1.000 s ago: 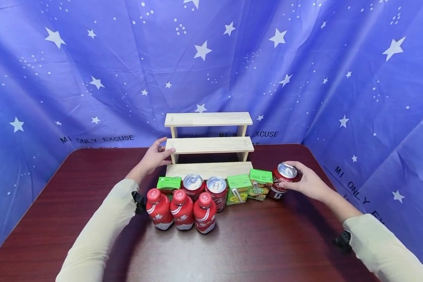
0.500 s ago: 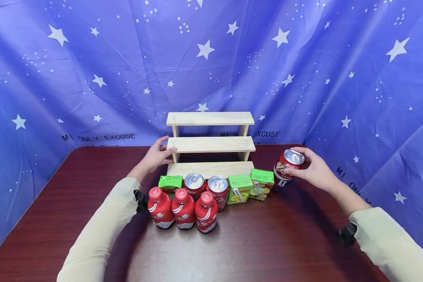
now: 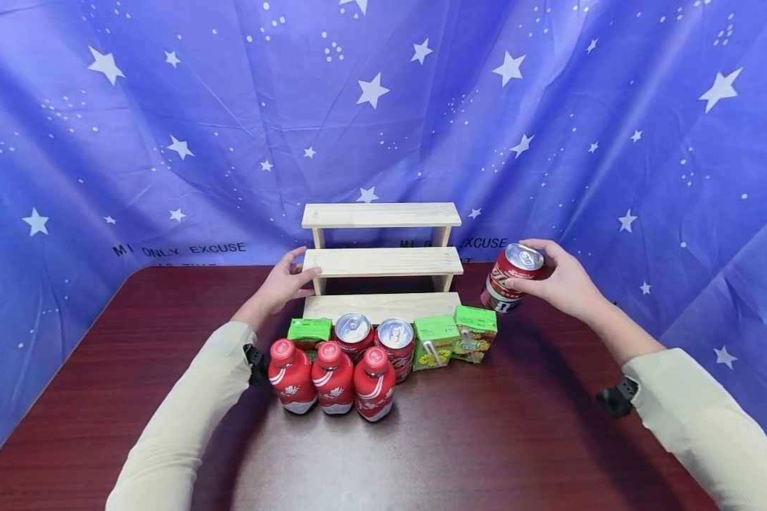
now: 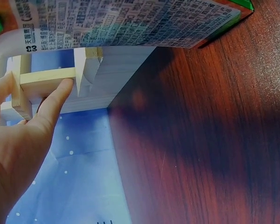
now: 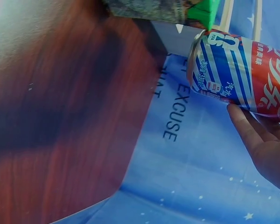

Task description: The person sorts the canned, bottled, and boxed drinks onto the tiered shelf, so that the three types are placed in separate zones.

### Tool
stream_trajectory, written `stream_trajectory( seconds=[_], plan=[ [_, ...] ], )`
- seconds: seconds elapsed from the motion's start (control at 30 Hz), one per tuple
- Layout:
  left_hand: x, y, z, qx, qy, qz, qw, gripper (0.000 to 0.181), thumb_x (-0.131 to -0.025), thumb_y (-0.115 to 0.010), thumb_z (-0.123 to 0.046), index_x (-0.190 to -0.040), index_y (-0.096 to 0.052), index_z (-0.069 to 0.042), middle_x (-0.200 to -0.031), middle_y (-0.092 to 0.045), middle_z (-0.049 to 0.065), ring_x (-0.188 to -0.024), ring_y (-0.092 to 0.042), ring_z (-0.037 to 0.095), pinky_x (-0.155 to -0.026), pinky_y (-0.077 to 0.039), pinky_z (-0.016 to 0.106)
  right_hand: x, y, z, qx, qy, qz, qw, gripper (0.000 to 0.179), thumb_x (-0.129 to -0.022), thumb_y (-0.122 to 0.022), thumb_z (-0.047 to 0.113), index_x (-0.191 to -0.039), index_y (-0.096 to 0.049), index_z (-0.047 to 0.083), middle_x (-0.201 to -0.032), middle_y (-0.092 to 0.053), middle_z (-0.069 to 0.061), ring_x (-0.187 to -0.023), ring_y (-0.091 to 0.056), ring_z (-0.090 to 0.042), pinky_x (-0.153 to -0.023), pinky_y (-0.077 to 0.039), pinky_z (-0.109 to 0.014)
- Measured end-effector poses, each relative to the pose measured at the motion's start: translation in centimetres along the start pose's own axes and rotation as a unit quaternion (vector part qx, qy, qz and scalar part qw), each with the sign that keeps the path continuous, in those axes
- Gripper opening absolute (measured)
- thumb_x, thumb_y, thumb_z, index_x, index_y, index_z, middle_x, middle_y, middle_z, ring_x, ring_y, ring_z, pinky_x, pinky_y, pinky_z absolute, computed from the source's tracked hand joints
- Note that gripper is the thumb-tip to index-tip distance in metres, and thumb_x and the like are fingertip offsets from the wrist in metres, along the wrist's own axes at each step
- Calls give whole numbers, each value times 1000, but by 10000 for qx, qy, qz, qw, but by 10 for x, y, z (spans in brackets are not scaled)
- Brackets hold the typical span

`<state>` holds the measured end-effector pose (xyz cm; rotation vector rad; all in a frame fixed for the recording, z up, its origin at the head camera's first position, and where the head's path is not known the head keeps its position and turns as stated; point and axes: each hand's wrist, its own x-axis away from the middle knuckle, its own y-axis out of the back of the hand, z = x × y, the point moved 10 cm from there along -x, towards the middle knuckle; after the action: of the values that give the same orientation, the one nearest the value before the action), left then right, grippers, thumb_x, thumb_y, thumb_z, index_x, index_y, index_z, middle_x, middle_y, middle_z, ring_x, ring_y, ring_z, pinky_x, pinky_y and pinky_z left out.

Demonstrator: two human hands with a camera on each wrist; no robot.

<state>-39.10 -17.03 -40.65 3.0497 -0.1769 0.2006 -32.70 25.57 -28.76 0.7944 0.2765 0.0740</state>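
My right hand [image 3: 569,285] grips a red soda can [image 3: 502,284] off the table, to the right of the wooden tiered shelf [image 3: 383,261]. The can tilts slightly, thumb on its near side. In the right wrist view the can [image 5: 245,74] shows its blue-striped lower part, with fingers underneath. My left hand [image 3: 280,285] holds the left end of the shelf's middle tier, thumb on the board and fingers behind. The left wrist view has that hand [image 4: 23,140] at the shelf's wooden end [image 4: 46,81].
Before the shelf stand two red cans [image 3: 395,348], green drink cartons [image 3: 436,342] with straws, and another green carton [image 3: 309,331] at left. Three red bottles [image 3: 334,383] form the front row on the dark wooden table [image 3: 486,440]. A blue star-patterned curtain [image 3: 243,142] hangs behind.
My right hand has lifted the soda can from beside the cartons, first up and rightward, then further up and back left. The left hand has stayed at the shelf.
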Motion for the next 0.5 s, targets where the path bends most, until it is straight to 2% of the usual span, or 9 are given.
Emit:
stream_trajectory(
  seconds=[0.3,0.5],
  plan=[
    [1,0,0,51,49,-17,10000,72,-95,-53,-9,-151,-7,-12,-141,-31,29,-126,-42,41,-96,-49,49,-18,-4,21,-46,-28,45,10000,72,-77,-78,28,-135,-41,8,-121,-57,-18,-106,-56,-24,-77,-48,-18],
    [0,0,1,63,76,-3,10000,72,-95,-52,-10,-151,-7,-12,-142,-31,29,-127,-41,40,-97,-49,49,-30,-8,36,-85,30,57,9999,71,-75,-79,30,-133,-43,10,-120,-58,-16,-106,-57,-25,-78,-49,-20]
  ],
)
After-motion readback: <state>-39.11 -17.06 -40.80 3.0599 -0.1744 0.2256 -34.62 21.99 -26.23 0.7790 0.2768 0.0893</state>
